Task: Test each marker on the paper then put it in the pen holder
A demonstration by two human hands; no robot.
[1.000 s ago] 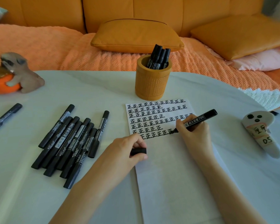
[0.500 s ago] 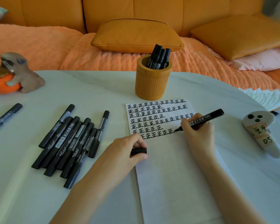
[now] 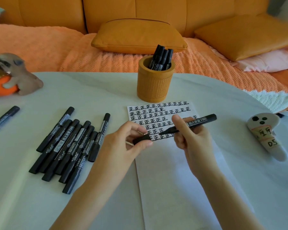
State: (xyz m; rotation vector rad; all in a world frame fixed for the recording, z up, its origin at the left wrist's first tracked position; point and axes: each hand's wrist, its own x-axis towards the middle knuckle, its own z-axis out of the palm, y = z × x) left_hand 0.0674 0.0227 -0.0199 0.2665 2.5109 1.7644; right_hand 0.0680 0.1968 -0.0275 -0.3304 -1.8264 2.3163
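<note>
- A pale bench [image 3: 90, 90] stands before an orange sofa [image 3: 140, 10].
- Nearest, the paper [image 3: 173, 171] lies between both forearms. Its near part is blank, so there is room for more tests.
- The left hand [image 3: 123, 145] pinches the cap [image 3: 141, 139]. The right hand [image 3: 191, 138] grips the open marker [image 3: 194, 122], with its tip turned toward the cap. I judge that capping comes next.
- At left a pile of markers [image 3: 68, 143] waits, well apart from the hands.
- Beyond the paper, the pen holder [image 3: 155, 83] already keeps some markers, and nothing blocks the way to it.

bare forearms [image 3: 93, 188], left hand [image 3: 123, 141] and right hand [image 3: 192, 140] with short nails.
</note>
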